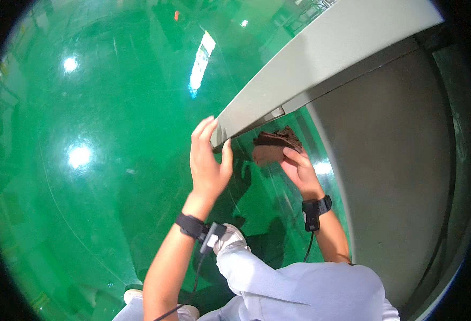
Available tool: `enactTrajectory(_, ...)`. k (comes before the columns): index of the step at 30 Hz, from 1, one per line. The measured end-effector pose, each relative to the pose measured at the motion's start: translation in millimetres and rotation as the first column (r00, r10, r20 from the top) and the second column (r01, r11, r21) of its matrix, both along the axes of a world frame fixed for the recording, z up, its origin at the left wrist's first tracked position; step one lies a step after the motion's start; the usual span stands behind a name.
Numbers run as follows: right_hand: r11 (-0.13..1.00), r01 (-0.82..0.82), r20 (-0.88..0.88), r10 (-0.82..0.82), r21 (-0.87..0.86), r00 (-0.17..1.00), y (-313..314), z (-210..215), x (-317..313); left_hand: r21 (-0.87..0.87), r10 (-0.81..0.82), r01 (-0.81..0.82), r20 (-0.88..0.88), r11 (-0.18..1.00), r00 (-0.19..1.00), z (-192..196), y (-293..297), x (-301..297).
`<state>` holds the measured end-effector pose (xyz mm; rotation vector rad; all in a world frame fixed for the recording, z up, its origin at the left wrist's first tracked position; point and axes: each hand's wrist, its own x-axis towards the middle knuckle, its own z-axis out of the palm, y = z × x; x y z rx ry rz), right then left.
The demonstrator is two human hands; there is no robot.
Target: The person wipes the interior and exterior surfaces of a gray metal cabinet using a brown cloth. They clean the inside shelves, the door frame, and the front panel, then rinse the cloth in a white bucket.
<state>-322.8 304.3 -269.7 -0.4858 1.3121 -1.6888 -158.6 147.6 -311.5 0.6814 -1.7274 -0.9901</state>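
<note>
In the head view, the near corner of a grey panel (pixel 321 64) is gripped by the left hand (pixel 209 160), fingers over its top face and thumb beneath. A brown rag (pixel 272 147) is held bunched in the right hand (pixel 299 171), just under the panel's lower edge. The panel's long axis runs from that corner toward the upper right. Below lies a glossy green floor (pixel 96 160) with lamp reflections; a grey cabinet side (pixel 396 176) stands at the right.

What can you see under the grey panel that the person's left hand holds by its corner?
Under the grey panel, the right hand holds a brown cloth near its underside, above the green floor. The panel covers whatever lies further beneath it.
</note>
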Motion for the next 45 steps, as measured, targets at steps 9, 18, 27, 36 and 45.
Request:
enactTrajectory(9,0.944,-0.217,-0.157,0.260,0.247,0.953,-2,40,25,0.637,-0.525,0.494,-0.160,0.592,0.836,17,58,18)
enactTrajectory(18,0.801,-0.438,-0.069,0.505,0.407,0.860,-10,6,27,0.796,-0.186,0.483,-0.446,0.365,0.875,-17,39,47)
enactTrajectory(27,0.684,-0.594,-0.202,0.710,0.423,0.674,-33,-15,49,0.733,-0.124,0.673,-0.662,0.100,0.739,-24,31,62)
enactTrajectory(36,0.876,-0.401,-0.091,0.437,0.268,0.895,-36,-31,50,0.727,-0.290,0.364,-0.233,0.582,0.928,-29,2,70)
enactTrajectory(45,0.833,-0.432,-0.636,0.547,0.345,0.545,-73,-10,73,0.823,-0.110,0.331,-0.317,0.461,0.942,-10,-13,58)
